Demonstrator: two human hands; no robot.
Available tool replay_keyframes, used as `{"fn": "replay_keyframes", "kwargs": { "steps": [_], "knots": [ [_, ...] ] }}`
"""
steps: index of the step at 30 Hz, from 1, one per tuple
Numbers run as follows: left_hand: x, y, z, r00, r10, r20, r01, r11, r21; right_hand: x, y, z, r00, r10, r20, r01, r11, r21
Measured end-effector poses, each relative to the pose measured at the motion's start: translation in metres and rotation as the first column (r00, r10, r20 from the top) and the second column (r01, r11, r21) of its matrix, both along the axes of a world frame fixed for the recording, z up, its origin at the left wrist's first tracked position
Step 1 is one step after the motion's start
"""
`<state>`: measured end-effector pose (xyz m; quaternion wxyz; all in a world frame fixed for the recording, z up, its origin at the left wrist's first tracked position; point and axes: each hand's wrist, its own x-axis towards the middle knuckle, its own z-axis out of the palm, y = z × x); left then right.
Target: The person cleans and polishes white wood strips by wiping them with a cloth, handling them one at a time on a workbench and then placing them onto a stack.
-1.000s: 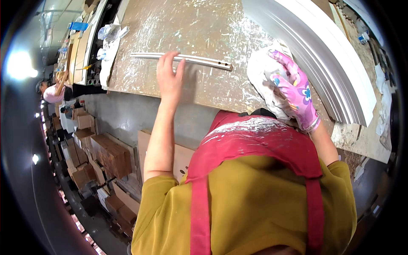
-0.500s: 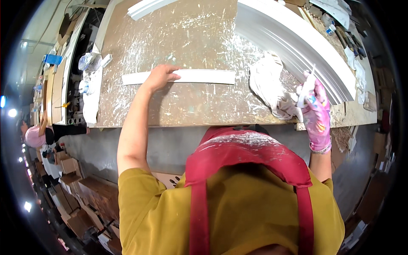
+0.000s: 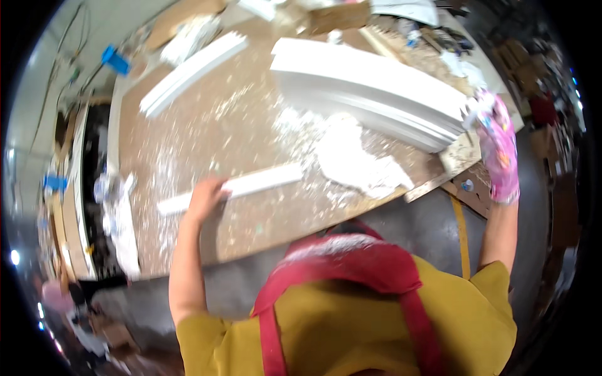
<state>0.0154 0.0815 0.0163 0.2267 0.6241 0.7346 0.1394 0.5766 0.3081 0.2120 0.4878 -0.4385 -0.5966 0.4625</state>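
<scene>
A short white moulding strip (image 3: 263,180) lies near the front of the worktable. My bare left hand (image 3: 208,197) grips it left of its middle, thumb and fingers closed across it. Out at the far right, my right hand (image 3: 498,144), in a paint-stained pink glove, is raised beside the right end of some long curved white mouldings (image 3: 370,78). A slim white thing (image 3: 471,113) shows at its fingers, blurred by motion; its kind is hard to make out. Between my hands lies a crumpled white cloth (image 3: 357,160).
The paint-smeared worktable (image 3: 232,144) bears another white moulding piece (image 3: 191,72) at the back left. Scraps and tools (image 3: 433,37) crowd the back right. Plastic wrap (image 3: 108,188) lies past the left edge. A person in pink (image 3: 56,294) is at the far left.
My view has turned, so the table appears tilted. My right hand has moved outward, away from the cloth, to the mouldings' right end. My left hand stays on the strip.
</scene>
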Motion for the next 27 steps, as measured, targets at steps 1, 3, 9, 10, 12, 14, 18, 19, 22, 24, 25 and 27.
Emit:
{"fn": "replay_keyframes", "kwargs": {
  "steps": [1,3,9,10,12,14,18,19,22,24,25,27],
  "knots": [
    [0.008,-0.003,0.007,0.999,-0.019,-0.042,0.021,0.999,0.038,0.011,0.027,0.015,0.979,0.048,0.2,-0.07,0.992,0.106],
    [0.023,-0.013,0.015,0.992,0.033,-0.126,-0.026,0.998,0.062,0.014,0.069,0.031,0.961,0.114,0.252,-0.166,0.966,0.197],
    [0.063,-0.007,0.028,0.944,0.041,-0.327,-0.008,0.995,0.102,0.004,0.228,-0.03,0.875,0.39,0.288,-0.426,0.902,0.071],
    [0.068,-0.005,0.026,0.935,0.058,-0.35,-0.015,0.992,0.122,-0.001,0.256,-0.053,0.912,0.35,0.216,-0.369,0.928,0.056],
    [0.084,-0.002,0.032,0.938,0.11,-0.329,-0.073,0.99,0.124,-0.001,0.302,-0.072,0.861,0.38,0.337,-0.387,0.921,-0.05],
    [0.096,0.001,0.032,0.939,0.162,-0.303,-0.132,0.984,0.117,0.005,0.335,-0.09,0.856,0.325,0.403,-0.319,0.944,-0.084],
    [0.102,0.002,0.017,0.904,0.213,-0.371,-0.197,0.977,0.08,0.036,0.417,-0.157,0.765,0.024,0.644,-0.119,0.987,0.105],
    [0.104,0.005,0.016,0.879,0.232,-0.417,-0.215,0.973,0.089,0.043,0.433,-0.161,0.733,-0.02,0.679,-0.082,0.99,0.119],
    [0.107,0.004,0.01,0.831,0.266,-0.488,-0.278,0.959,0.05,0.048,0.465,-0.165,0.821,-0.139,0.554,-0.004,0.969,0.249],
    [0.109,0.0,0.011,0.807,0.267,-0.527,-0.284,0.957,0.05,0.038,0.478,-0.149,0.658,-0.239,0.714,0.032,0.956,0.29],
    [0.108,0.002,0.012,0.805,0.247,-0.539,-0.289,0.957,0.007,0.038,0.491,-0.151,0.662,-0.283,0.694,0.045,0.939,0.341],
    [0.111,0.005,0.015,0.804,0.234,-0.547,-0.296,0.955,-0.026,0.026,0.527,-0.156,0.673,-0.302,0.675,0.061,0.932,0.357]
  ]
}}
